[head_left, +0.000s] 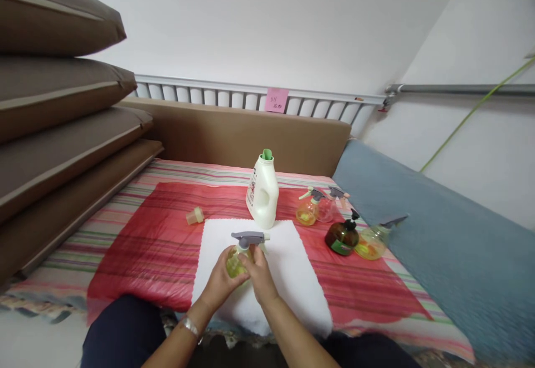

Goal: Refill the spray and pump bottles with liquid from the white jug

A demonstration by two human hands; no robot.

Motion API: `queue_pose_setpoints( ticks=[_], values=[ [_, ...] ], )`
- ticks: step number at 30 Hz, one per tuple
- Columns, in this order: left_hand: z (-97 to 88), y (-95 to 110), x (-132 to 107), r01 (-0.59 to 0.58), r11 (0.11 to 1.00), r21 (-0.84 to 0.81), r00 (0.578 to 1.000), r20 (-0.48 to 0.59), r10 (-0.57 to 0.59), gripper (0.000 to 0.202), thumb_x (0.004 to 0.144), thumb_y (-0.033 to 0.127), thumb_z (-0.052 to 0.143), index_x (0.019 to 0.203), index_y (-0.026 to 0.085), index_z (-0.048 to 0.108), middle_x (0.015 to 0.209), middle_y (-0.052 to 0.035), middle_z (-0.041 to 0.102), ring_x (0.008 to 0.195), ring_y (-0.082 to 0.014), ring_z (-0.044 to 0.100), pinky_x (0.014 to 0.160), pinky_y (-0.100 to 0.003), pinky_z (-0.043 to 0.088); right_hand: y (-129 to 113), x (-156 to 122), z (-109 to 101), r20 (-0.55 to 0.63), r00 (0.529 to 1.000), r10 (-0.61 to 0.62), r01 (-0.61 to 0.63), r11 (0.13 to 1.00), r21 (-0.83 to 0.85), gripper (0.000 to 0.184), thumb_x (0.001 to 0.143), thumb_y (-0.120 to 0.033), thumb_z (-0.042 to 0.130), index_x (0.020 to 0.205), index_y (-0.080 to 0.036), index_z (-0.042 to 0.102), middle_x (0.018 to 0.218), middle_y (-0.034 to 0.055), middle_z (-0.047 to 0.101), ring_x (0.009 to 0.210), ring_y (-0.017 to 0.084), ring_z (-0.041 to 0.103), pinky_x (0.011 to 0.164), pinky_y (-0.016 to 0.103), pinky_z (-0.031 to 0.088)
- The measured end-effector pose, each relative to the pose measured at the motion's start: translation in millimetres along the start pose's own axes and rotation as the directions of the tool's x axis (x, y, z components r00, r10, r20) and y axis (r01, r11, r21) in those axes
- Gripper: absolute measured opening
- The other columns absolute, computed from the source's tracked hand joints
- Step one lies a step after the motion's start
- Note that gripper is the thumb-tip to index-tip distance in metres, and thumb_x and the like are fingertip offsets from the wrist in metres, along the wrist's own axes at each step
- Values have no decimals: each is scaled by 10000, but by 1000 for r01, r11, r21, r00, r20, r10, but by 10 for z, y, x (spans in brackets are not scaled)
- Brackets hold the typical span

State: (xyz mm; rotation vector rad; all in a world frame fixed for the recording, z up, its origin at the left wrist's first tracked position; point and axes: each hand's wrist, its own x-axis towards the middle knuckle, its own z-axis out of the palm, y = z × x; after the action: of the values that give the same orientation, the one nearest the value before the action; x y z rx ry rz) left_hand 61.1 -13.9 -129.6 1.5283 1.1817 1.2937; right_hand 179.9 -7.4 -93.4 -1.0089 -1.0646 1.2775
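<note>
Between my two hands is a clear spray bottle (234, 265) with yellow-green colouring and a grey trigger head, upright above a white cloth (298, 279). My left hand (220, 280) wraps its left side, and my right hand (259, 277) grips it from the right with the thumb across the front. The fingers behind the bottle are hidden. Just beyond the cloth's far edge stands a white jug (259, 181) with a handle, its mouth uncapped and showing a green insert. To the left lies a small translucent cap (194, 216) on its side.
On the right are an orange-tinted spray bottle (307, 213), a pink one (326, 211), a brown pump bottle (340, 238) and a yellow spray bottle (371, 242). Red plastic sheeting (146, 245) covers the striped cloth. Stacked brown cushions (62, 128) rise at left; a radiator (209, 93) runs behind.
</note>
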Motion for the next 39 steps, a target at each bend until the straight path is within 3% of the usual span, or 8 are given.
queue_pose_setpoints(
  ticks=[5, 12, 17, 25, 33, 36, 39],
  values=[
    [17, -52, 23, 9, 1000, -18, 1000, -19, -10, 668, 608, 333, 766, 1181, 177, 461, 1185, -130, 580, 1143, -300, 538, 1012, -490, 387, -77, 49, 8, 41, 999, 28, -30, 999, 33, 415, 689, -464, 673, 991, -183, 633, 962, 71, 680, 926, 267, 616, 827, 381, 476],
    [19, -141, 66, -1, 999, -51, 1000, 11, 1, 653, 630, 359, 750, 1186, 196, 449, 1206, -131, 579, 1158, -302, 536, 1017, -474, 398, -24, 119, 31, 12, 1000, -16, 15, 999, 39, 426, 601, -425, 741, 946, -193, 646, 980, 79, 686, 997, 294, 592, 908, 419, 432],
    [10, -134, 76, 10, 998, -67, 1000, 15, -9, 666, 593, 373, 764, 1165, 222, 460, 1182, -131, 588, 1137, -327, 545, 1011, -477, 408, 22, 108, 35, 26, 998, 50, -52, 996, 67, 367, 612, -433, 723, 905, -222, 661, 865, 51, 707, 862, 295, 637, 815, 433, 483],
    [15, -72, 45, 5, 994, -108, 1000, 25, -3, 661, 614, 333, 758, 1175, 181, 445, 1194, -136, 582, 1152, -293, 536, 1014, -467, 399, -102, -12, -12, 55, 997, 55, -58, 997, 59, 382, 690, -428, 685, 995, -201, 658, 1031, 72, 678, 1027, 279, 591, 965, 428, 403],
    [-9, -75, 46, 14, 994, -108, 1000, 4, -14, 672, 599, 375, 766, 1165, 180, 460, 1180, -135, 589, 1135, -300, 547, 1014, -485, 389, -33, 76, 54, 64, 998, -6, 1, 997, 71, 400, 674, -382, 700, 1030, -214, 631, 1053, 67, 676, 1034, 288, 590, 955, 446, 416],
    [-17, -38, 48, 5, 997, -83, 1000, 20, -3, 628, 626, 349, 752, 1159, 194, 459, 1173, -121, 594, 1112, -288, 561, 998, -481, 403, 23, -6, -68, 64, 998, -23, 21, 999, 35, 413, 640, -342, 732, 1029, -241, 640, 1102, 63, 666, 1080, 302, 568, 969, 437, 409],
    [-39, 21, 39, 20, 1000, -24, 999, 27, -19, 613, 629, 315, 746, 1163, 197, 469, 1158, -104, 596, 1103, -281, 558, 996, -476, 399, -4, -121, -397, 7, 1000, -2, 2, 1000, -14, 374, 683, -380, 703, 1027, -242, 650, 1118, 81, 661, 1093, 306, 558, 966, 446, 399]
  ],
)
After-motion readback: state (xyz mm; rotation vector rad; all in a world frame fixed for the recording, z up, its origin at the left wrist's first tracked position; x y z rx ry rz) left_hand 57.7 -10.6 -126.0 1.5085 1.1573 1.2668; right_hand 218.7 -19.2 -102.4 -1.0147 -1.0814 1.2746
